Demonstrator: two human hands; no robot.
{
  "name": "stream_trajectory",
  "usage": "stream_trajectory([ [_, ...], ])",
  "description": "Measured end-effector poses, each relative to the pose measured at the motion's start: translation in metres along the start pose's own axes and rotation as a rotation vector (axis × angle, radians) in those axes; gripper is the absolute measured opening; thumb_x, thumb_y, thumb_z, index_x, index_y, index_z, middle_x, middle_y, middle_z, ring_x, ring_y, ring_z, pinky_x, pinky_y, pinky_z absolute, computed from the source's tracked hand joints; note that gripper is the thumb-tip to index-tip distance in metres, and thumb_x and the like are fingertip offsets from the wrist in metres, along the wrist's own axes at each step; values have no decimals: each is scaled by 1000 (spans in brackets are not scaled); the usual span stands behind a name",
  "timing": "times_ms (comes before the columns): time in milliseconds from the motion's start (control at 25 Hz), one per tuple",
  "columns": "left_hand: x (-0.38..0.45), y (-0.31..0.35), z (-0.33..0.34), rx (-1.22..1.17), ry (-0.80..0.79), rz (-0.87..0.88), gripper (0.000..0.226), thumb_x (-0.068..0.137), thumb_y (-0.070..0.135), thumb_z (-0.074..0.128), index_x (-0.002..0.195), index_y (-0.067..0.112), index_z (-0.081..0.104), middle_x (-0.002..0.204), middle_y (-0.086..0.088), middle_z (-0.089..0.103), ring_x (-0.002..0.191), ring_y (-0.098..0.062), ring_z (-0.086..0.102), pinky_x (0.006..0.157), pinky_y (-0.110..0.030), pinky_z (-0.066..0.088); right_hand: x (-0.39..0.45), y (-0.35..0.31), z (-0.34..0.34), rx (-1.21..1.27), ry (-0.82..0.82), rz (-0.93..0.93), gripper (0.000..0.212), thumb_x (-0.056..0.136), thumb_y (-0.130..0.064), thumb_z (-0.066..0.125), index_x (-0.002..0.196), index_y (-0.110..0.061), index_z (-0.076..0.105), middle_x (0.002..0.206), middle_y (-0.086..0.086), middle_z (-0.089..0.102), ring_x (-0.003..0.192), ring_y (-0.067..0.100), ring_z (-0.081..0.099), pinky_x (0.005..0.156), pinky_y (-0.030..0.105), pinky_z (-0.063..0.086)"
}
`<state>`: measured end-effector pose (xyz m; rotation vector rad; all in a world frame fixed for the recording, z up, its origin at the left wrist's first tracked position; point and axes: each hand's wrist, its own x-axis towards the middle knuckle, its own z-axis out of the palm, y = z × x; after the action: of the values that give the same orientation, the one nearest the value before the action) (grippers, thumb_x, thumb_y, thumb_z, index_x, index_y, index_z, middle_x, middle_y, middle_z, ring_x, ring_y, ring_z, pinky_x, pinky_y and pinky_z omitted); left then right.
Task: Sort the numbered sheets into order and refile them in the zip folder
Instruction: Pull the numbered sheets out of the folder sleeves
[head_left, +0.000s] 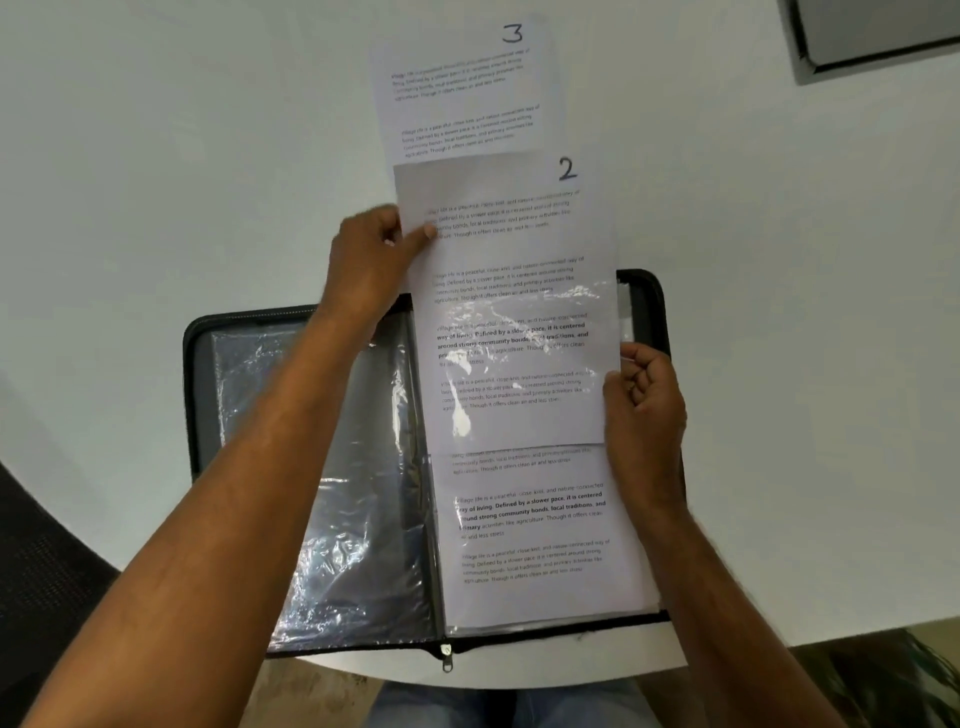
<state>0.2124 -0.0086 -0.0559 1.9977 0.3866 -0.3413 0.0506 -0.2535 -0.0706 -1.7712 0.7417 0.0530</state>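
Fingers of the right hand (641, 400) curl at the right edge of the sheet marked 2 (514, 312) and seem to pinch the clear sleeve's (545, 519) edge, probably holding its mouth open, while the left hand (371, 260) pinches that sheet's far left edge, thumb on top, likely to steer it down. Nearest, the zip folder (197, 395) lies open on the white table (156, 156), zipper pull (447, 657) toward the person, an empty plastic pocket (332, 467) on its left. Another printed sheet (535, 551) already sits in the right sleeve. Sheet 2 is half in, its upper half jutting past the folder's far edge. Farther off, the sheet marked 3 (462, 88) waits flat on the table
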Motion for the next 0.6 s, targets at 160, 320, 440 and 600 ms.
stream_trajectory([
  [160, -10, -13, 0, 297, -44, 10, 22, 99, 34, 66, 109, 16, 73, 94, 6, 72, 82, -13, 70, 76, -32, 59, 1, -1, 1, -8, 15, 4, 25, 102, -7, 54, 124, -17, 60, 112, -4, 72, 92, -2, 69, 69, 12, 53],
  [320, 4, 2, -1, 103, 86, 57, 9, 100, 28, 64, 106, 28, 71, 97, 14, 73, 75, -12, 69, 73, -36, 60, 1, 0, 2, -23, 15, -6, 28, 101, -9, 56, 127, -19, 61, 106, -13, 72, 91, 4, 70, 72, 19, 56],
  [440, 32, 15, -2, -116, 137, 29, 10, 101, 21, 62, 107, 17, 70, 99, 7, 77, 63, -24, 72, 59, -41, 57, 4, 1, 3, -37, 22, 8, 28, 102, -15, 60, 128, -22, 61, 100, -14, 73, 90, 7, 70, 78, 26, 59],
  [600, 70, 27, -4, -214, 189, 5, 11, 103, 20, 59, 106, 10, 65, 102, -1, 77, 72, -34, 76, 61, -41, 61, 4, 2, 2, -40, 12, -11, 30, 101, -11, 59, 129, -22, 62, 100, -14, 73, 93, 4, 70, 82, 23, 57],
])
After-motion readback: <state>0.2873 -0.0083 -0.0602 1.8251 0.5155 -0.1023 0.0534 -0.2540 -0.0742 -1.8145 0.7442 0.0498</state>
